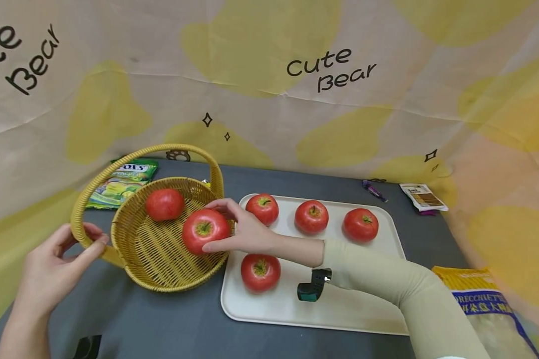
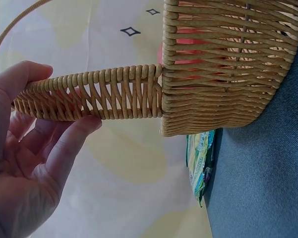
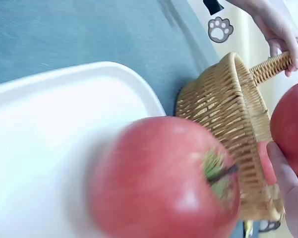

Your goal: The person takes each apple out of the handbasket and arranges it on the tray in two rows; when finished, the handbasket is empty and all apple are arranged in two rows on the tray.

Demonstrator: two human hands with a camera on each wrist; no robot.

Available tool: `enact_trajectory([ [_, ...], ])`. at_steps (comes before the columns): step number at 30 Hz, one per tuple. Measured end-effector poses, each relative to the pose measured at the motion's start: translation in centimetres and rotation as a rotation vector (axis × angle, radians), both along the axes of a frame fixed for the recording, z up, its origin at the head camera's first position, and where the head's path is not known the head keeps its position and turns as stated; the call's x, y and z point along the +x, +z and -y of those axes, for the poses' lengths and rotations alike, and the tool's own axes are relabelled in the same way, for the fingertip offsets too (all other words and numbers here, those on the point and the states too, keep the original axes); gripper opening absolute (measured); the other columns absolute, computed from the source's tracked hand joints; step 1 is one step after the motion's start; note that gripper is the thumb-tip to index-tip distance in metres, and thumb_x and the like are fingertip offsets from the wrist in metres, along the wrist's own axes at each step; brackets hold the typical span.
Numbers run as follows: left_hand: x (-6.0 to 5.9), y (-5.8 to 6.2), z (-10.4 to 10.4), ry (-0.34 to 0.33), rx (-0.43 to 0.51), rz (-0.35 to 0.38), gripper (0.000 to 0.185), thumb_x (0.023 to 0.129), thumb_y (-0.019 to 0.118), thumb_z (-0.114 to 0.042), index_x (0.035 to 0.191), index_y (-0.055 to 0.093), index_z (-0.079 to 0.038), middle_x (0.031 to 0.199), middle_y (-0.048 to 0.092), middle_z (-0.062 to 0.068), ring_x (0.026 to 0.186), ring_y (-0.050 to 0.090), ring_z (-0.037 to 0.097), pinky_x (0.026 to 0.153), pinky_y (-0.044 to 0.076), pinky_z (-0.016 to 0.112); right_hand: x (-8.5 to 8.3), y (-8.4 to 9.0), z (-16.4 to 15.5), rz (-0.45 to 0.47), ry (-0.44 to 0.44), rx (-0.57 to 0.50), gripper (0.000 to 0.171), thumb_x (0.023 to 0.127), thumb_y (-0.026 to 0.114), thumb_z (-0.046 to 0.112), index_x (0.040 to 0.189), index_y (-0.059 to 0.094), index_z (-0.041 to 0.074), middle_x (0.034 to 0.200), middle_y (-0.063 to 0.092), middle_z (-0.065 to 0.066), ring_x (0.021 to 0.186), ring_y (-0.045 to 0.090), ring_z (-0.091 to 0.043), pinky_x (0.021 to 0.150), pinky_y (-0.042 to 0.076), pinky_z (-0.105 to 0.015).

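Note:
A wicker basket (image 1: 154, 259) with a tall arched handle stands on the left of the table. My left hand (image 1: 54, 269) pinches the lower left part of that handle (image 2: 114, 94) between thumb and fingers. One red apple (image 1: 164, 204) lies inside at the back of the basket. My right hand (image 1: 247, 229) holds another red apple (image 1: 205, 231) over the basket's right side, thumb in front and fingers behind. To the right, a white tray (image 1: 341, 309) bears several red apples, the nearest apple (image 1: 260, 272) being at its left end, below my right wrist.
Behind the basket lies a green snack bag (image 1: 126, 182). At the back right are a purple wrapped candy (image 1: 374, 190) and a small white and brown packet (image 1: 423, 197). A yellow and blue pasta bag (image 1: 489, 309) sits at the right, beside my right sleeve. A printed cloth (image 1: 260, 99) hangs behind the table.

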State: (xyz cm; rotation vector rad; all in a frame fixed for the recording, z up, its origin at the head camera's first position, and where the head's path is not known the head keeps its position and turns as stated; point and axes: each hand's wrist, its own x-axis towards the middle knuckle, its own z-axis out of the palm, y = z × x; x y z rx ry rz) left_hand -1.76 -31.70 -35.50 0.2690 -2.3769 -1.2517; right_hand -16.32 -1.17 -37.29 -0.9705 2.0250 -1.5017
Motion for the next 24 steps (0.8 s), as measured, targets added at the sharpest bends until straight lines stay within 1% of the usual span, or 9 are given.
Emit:
enact_trajectory([
  [3, 0.0, 0.0, 0.0, -0.001, 0.003, 0.001, 0.021, 0.086, 0.073, -0.001, 0.104, 0.063, -0.004, 0.094, 0.063, -0.016, 0.093, 0.056, -0.005, 0.061, 0.049, 0.007, 0.1, 0.0, -2.3, 0.087, -0.041, -0.014, 0.066, 0.079, 0.081, 0.023, 0.134, 0.045, 0.025, 0.125, 0.056, 0.007, 0.119, 0.050, -0.009, 0.100, 0.044, -0.034],
  [6, 0.0, -0.1, 0.0, -0.002, 0.001, 0.001, 0.021, 0.085, 0.073, -0.001, 0.103, 0.064, -0.005, 0.094, 0.063, -0.016, 0.094, 0.055, -0.004, 0.061, 0.049, 0.007, 0.2, -0.2, -4.7, 0.150, -0.086, -0.028, 0.064, 0.080, 0.079, 0.020, 0.134, 0.045, 0.022, 0.126, 0.056, 0.001, 0.120, 0.050, -0.015, 0.098, 0.047, -0.037],
  [8, 0.0, -0.1, 0.0, 0.001, 0.002, 0.004, 0.020, 0.085, 0.073, -0.002, 0.103, 0.064, -0.006, 0.093, 0.063, -0.016, 0.093, 0.055, -0.004, 0.061, 0.049, 0.007, 0.3, -0.4, -6.5, 0.177, -0.120, -0.023, 0.063, 0.081, 0.078, 0.021, 0.134, 0.045, 0.021, 0.127, 0.056, -0.001, 0.120, 0.050, -0.018, 0.095, 0.049, -0.039],
  [11, 0.0, -0.1, 0.0, 0.010, 0.008, 0.013, 0.020, 0.085, 0.073, -0.002, 0.102, 0.064, -0.008, 0.093, 0.062, -0.016, 0.093, 0.055, -0.005, 0.060, 0.048, 0.007, 0.7, -0.8, -9.2, 0.211, -0.176, -0.018, 0.063, 0.081, 0.078, 0.020, 0.135, 0.044, 0.018, 0.129, 0.054, -0.004, 0.123, 0.049, -0.021, 0.096, 0.049, -0.041],
  [15, 0.0, -0.1, 0.0, 0.016, 0.013, 0.011, 0.020, 0.085, 0.073, -0.002, 0.102, 0.065, -0.008, 0.092, 0.063, -0.016, 0.093, 0.055, -0.005, 0.059, 0.048, 0.007, 1.5, -1.6, -12.9, 0.260, -0.240, 0.000, 0.065, 0.082, 0.078, 0.020, 0.136, 0.043, 0.015, 0.133, 0.050, -0.006, 0.125, 0.046, -0.025, 0.094, 0.051, -0.041],
  [19, 0.0, 0.0, 0.0, 0.023, 0.010, -0.005, 0.019, 0.085, 0.073, 0.000, 0.101, 0.065, -0.008, 0.092, 0.063, -0.017, 0.092, 0.056, -0.005, 0.059, 0.048, 0.007, 2.3, -2.5, -15.8, 0.288, -0.266, 0.025, 0.067, 0.082, 0.077, 0.021, 0.138, 0.041, 0.015, 0.135, 0.048, -0.008, 0.126, 0.043, -0.028, 0.090, 0.053, -0.040],
  [24, -0.1, -0.1, -0.2, 0.023, 0.007, -0.010, 0.019, 0.085, 0.073, -0.001, 0.102, 0.064, -0.006, 0.092, 0.062, -0.015, 0.092, 0.056, -0.005, 0.059, 0.048, 0.006, 3.1, -4.4, -18.4, 0.254, -0.288, 0.100, 0.067, 0.082, 0.078, 0.023, 0.139, 0.044, 0.014, 0.133, 0.050, -0.008, 0.124, 0.044, -0.030, 0.088, 0.054, -0.037],
])
